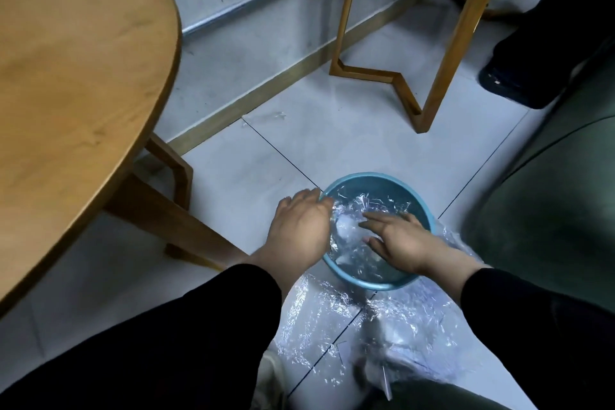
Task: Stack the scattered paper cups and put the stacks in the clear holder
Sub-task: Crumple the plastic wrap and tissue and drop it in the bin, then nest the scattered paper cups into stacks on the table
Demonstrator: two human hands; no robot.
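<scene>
A round blue bin (372, 176) stands on the grey tiled floor, lined with a crinkled clear plastic bag (362, 210). The bag spills over the near rim and spreads across the floor (382, 319). My left hand (299, 226) rests at the bin's left rim, fingers curled over the edge on the plastic. My right hand (396, 240) reaches into the bin from the right with fingers spread fairly straight, pressing on the plastic. Something white (346, 226) shows under the plastic between my hands; I cannot tell what it is. No paper cups or clear holder are visible.
A round wooden table (66, 76) fills the left, its legs (173, 210) beside the bin. A gold metal frame (429, 93) stands behind. A green upholstered seat (549, 193) is at right. Another person's dark shoe (506, 83) is at top right.
</scene>
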